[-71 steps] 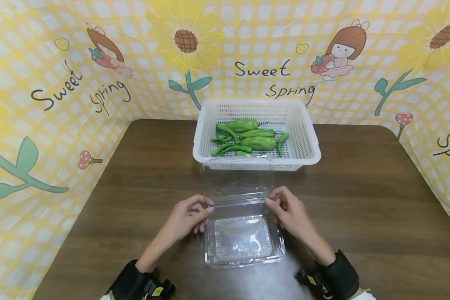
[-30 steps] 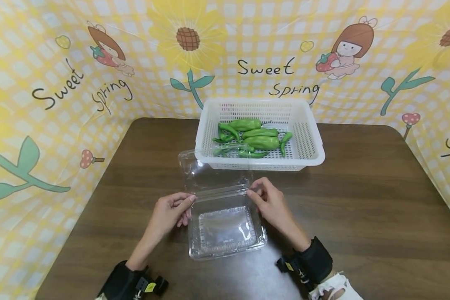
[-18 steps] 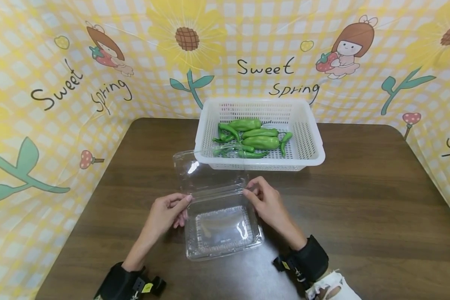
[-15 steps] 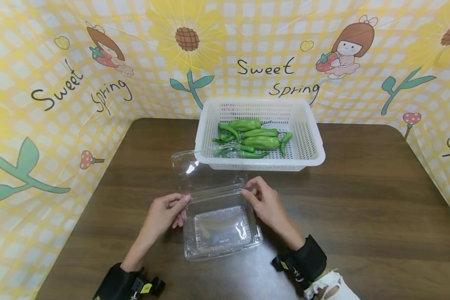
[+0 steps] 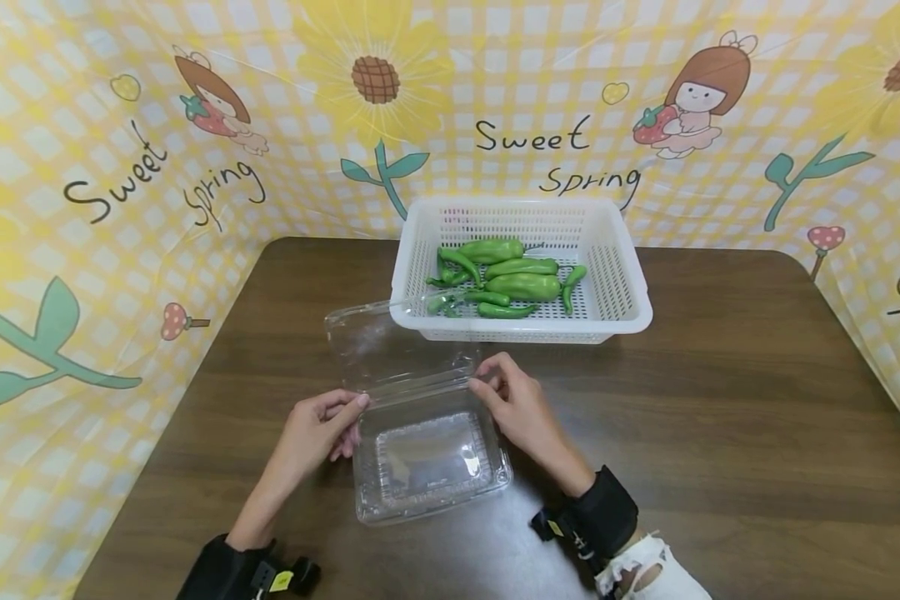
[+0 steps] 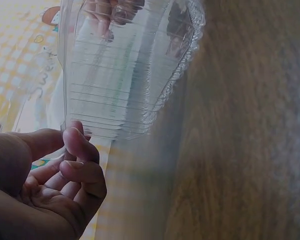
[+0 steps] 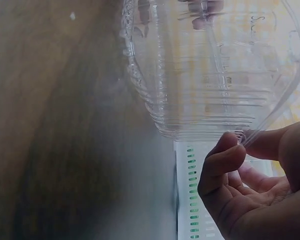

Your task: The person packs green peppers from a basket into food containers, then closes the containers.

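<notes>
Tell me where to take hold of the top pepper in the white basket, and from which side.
Take the top pepper across its thick middle, coming straight down from above. It lies flat and lengthwise, left to right, on top of the pile, and the basket walls block any sideways approach. Its thin stem at the right end probably gives a poorer grip.

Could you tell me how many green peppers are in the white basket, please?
About 8 green peppers, all heaped together in the left and middle of the white basket; they overlap, and the clear lid's edge crosses the front ones, so some may be hidden.
</notes>
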The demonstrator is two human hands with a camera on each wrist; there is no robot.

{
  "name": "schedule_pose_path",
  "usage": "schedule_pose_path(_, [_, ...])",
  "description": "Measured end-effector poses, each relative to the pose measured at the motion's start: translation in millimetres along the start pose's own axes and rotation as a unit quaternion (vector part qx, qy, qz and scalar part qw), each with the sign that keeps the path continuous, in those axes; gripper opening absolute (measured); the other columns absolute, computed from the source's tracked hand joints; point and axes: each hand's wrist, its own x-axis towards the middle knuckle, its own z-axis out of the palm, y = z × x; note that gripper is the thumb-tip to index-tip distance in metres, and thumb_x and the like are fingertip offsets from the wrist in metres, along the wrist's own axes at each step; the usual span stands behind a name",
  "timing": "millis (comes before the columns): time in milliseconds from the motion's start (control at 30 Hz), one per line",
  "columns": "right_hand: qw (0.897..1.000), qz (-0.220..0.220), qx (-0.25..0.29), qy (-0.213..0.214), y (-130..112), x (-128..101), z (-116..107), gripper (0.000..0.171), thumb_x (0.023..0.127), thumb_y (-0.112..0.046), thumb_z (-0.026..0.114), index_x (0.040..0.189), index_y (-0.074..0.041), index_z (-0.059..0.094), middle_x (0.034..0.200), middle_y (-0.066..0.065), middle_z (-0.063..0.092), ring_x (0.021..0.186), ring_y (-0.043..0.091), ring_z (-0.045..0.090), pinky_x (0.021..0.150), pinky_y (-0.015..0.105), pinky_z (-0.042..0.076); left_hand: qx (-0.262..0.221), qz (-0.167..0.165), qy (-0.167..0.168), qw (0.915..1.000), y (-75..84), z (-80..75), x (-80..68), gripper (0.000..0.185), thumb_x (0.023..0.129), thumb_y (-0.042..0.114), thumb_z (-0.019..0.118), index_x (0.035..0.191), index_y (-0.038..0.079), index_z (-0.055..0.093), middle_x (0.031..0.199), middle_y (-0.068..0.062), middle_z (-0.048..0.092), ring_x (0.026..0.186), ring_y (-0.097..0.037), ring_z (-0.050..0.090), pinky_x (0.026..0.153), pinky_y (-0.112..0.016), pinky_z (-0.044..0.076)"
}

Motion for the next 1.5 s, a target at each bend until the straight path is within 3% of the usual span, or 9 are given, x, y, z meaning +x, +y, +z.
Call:
schedule_pose_path(567, [0.999,0.023,-0.001,-0.023,-5,7,8,0.018,0.096,-0.018,0.066,0.108,-0.008,0.058,0.075,0.009,0.063,0.053,0.010,0.053,0.047,0.024,0.047,0.012,0.016,0.032,0.9993,-7.1,-7.0,-2.3,0.031,0.099,0.031,0.062,0.101,0.001,0.070,0.062,-0.010,0.062,0.046,-0.013,0.055,0.039,-0.029,0.046])
schedule_pose_path(733, [0.999,-0.007,-0.052,-0.002,-7,7,3,0.021,0.100,-0.023,0.060,0.110,-0.005,0.062,0.079,0.005,0.064,0.062,0.010,0.056,0.057,0.024,0.051,0.005,0.027,0.039,0.9989,-6.7,-5.4,-2.5,0.030,0.098,0.030,0.064,0.099,0.001,0.071,0.062,-0.011,0.062,0.045,-0.014,0.055,0.038,-0.029,0.045])
schedule_pose_path(867, [0.989,-0.044,-0.138,0.031,-15,7,-11,0.022,0.102,-0.023,0.056,0.106,-0.004,0.067,0.083,0.003,0.066,0.070,0.012,0.058,0.066,0.027,0.052,0.005,0.032,0.041,0.9986,-5.2,-4.7,-1.5,0.029,0.098,0.030,0.064,0.100,0.002,0.071,0.062,-0.011,0.062,0.045,-0.015,0.055,0.038,-0.029,0.045])
schedule_pose_path(967, [0.979,-0.075,-0.185,0.025,-29,7,-27,0.017,0.101,-0.018,0.057,0.102,-0.005,0.069,0.083,0.003,0.066,0.071,0.013,0.059,0.066,0.029,0.053,0.009,0.031,0.041,0.9986,-4.8,-4.0,-1.0,0.029,0.098,0.030,0.063,0.100,0.002,0.071,0.062,-0.010,0.063,0.044,-0.015,0.055,0.038,-0.029,0.045])
schedule_pose_path(1133, [0.965,-0.141,-0.222,-0.010,-59,17,-57,0.010,0.098,-0.010,0.060,0.099,-0.004,0.068,0.079,0.003,0.063,0.065,0.011,0.053,0.058,0.023,0.049,0.004,0.029,0.036,0.9989,-5.7,-3.5,-1.0,0.030,0.098,0.030,0.063,0.100,0.002,0.071,0.062,-0.011,0.063,0.045,-0.017,0.055,0.038,-0.029,0.046])
schedule_pose_path(1267, [0.952,-0.187,-0.241,-0.022,-82,36,-77,0.010,0.096,-0.006,0.059,0.100,-0.002,0.068,0.084,0.006,0.066,0.070,0.013,0.058,0.061,0.024,0.052,-0.003,0.029,0.036,0.9989,-5.0,-3.8,-0.3,0.030,0.098,0.031,0.064,0.100,0.002,0.071,0.062,-0.012,0.063,0.045,-0.016,0.055,0.038,-0.029,0.046])
schedule_pose_path(1500, [0.943,-0.193,-0.266,-0.061,-105,79,-100,0.010,0.096,-0.005,0.059,0.102,0.000,0.066,0.093,0.012,0.068,0.080,0.021,0.065,0.071,0.034,0.057,0.006,0.018,0.039,0.9991,-0.8,-4.3,0.5,0.027,0.098,0.026,0.063,0.099,0.000,0.071,0.062,-0.014,0.063,0.044,-0.016,0.055,0.038,-0.029,0.046])
